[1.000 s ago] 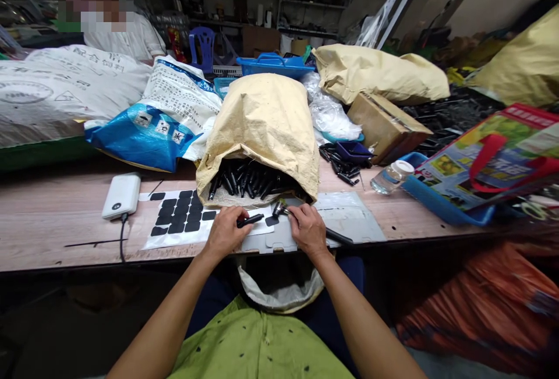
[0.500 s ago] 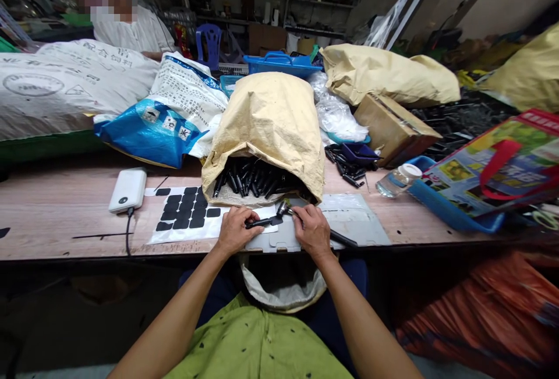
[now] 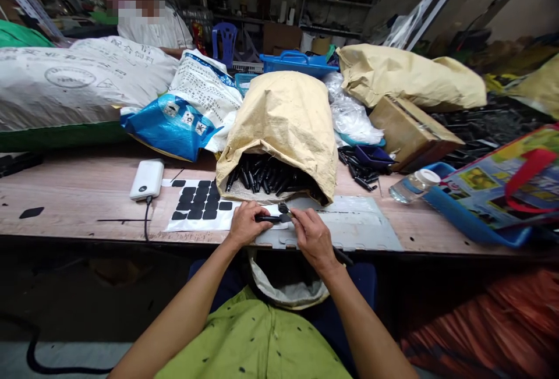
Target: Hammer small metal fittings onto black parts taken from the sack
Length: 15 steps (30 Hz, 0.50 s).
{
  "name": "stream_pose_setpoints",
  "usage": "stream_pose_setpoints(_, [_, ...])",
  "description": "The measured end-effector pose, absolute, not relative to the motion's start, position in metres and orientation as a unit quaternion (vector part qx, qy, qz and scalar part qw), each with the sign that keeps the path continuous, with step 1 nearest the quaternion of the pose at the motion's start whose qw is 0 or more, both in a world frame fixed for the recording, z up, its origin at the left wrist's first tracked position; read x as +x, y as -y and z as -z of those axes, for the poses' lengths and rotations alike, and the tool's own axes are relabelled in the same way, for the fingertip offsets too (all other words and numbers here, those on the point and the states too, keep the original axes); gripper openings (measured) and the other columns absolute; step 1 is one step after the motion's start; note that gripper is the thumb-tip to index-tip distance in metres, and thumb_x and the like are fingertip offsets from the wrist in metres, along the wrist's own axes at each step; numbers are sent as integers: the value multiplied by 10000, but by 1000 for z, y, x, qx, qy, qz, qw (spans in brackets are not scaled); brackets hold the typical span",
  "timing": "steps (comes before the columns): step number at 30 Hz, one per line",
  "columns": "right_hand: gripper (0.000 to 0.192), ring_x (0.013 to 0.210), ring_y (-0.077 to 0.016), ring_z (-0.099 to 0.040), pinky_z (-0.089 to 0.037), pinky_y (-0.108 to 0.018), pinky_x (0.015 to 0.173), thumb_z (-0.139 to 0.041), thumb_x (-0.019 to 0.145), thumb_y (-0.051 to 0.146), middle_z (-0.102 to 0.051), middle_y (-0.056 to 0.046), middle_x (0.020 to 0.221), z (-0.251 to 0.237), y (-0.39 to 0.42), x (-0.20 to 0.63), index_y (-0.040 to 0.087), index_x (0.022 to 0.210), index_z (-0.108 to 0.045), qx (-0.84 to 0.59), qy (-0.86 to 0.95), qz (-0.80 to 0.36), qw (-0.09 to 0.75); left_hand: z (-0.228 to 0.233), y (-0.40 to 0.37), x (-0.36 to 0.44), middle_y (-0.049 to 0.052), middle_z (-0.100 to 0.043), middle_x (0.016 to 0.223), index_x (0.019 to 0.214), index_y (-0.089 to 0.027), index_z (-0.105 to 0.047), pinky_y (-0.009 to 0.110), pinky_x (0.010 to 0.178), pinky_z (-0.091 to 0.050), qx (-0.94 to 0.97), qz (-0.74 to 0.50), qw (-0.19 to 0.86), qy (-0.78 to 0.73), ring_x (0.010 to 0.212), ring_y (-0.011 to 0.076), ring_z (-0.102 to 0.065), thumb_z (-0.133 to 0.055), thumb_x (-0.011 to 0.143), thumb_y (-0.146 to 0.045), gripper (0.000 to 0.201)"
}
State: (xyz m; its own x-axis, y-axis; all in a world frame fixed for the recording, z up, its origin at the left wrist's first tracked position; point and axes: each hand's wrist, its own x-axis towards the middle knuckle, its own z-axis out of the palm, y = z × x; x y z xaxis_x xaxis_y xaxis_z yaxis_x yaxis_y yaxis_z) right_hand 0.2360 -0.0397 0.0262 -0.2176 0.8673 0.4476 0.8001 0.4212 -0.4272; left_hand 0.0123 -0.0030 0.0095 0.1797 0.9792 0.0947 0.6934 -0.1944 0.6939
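Observation:
My left hand [image 3: 247, 225] is closed on a slim black tube-like piece [image 3: 267, 218], which points right and rests low over a grey board [image 3: 371, 222]. My right hand [image 3: 313, 240] grips a small hammer-like tool [image 3: 283, 209] with a round head; its dark handle end sticks out below the palm. The tool's head is beside the tip of the black piece; whether they touch I cannot tell. Just behind my hands, an open tan sack [image 3: 283, 111] lies on its side with many similar black pieces [image 3: 266, 175] in its mouth.
Left of my hands lies a white sheet [image 3: 174, 225] with black rounded squares, near a white power bank [image 3: 147, 180]. A water bottle [image 3: 413, 187], a blue tray [image 3: 480, 225] and a wooden box [image 3: 414, 134] stand right. An open bag [image 3: 283, 297] hangs below the table edge. Another person [image 3: 152, 32] sits behind sacks.
The camera view has turned slightly left, so the scene sits farther right. The tool's head has shifted slightly against the black piece, and its handle tilts more downward. Both holds are kept.

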Motion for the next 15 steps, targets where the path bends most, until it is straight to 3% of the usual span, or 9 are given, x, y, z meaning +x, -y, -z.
stream_pose_setpoints(7, [365,944,-203,-598,-499,-312,880,-424,1045,238,-637,-71,989,-41,53,208,240,1365,-600,-509,790,-86,332,-11,3,14,1,-686,902,882,-260,-769,334,850,-403,721,-270,254,-586,957,219,-568,-851,720,-316,190])
stream_pose_setpoints(12, [342,912,-205,-592,-491,-294,804,-460,1020,196,-629,-64,941,-39,56,206,243,1300,-650,-522,805,-63,274,-14,4,14,-3,-677,890,859,-259,-769,337,829,-395,723,-264,247,-588,933,216,-563,-849,719,-315,170])
stream_pose_setpoints(15, [348,913,-202,-598,-490,-297,832,-444,1034,222,-631,-64,951,-44,56,209,240,1323,-637,-537,787,-64,296,-12,4,14,-4,-686,910,894,-271,-775,343,857,-402,721,-274,253,-584,954,218,-566,-845,722,-302,188])
